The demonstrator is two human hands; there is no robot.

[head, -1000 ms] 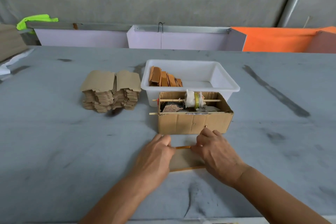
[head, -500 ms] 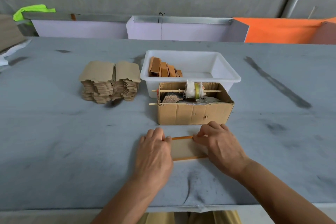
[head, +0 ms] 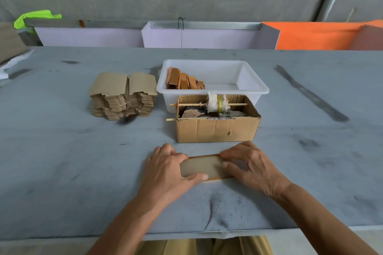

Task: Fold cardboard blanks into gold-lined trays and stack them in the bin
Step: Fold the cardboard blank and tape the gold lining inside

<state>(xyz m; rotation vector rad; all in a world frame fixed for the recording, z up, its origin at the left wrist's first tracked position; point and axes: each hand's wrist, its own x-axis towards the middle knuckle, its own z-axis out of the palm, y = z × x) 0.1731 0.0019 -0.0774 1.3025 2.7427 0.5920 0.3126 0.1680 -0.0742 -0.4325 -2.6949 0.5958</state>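
Left hand (head: 165,168) and right hand (head: 253,164) pinch the tray's (head: 202,166) ends, just before the cardboard box (head: 216,129)

Just far of both hands, the cardboard box (head: 217,128) is standing on the bench (head: 62,172) and is blocking the straight way to the white bin (head: 257,80), which is touching its far side. Two thin sticks (head: 190,104) are sticking out from the box toward the left. The stack of blanks (head: 123,95) is sitting left of the bin, with a narrow gap between them. Wide bare bench is lying open to the left and right of the hands.
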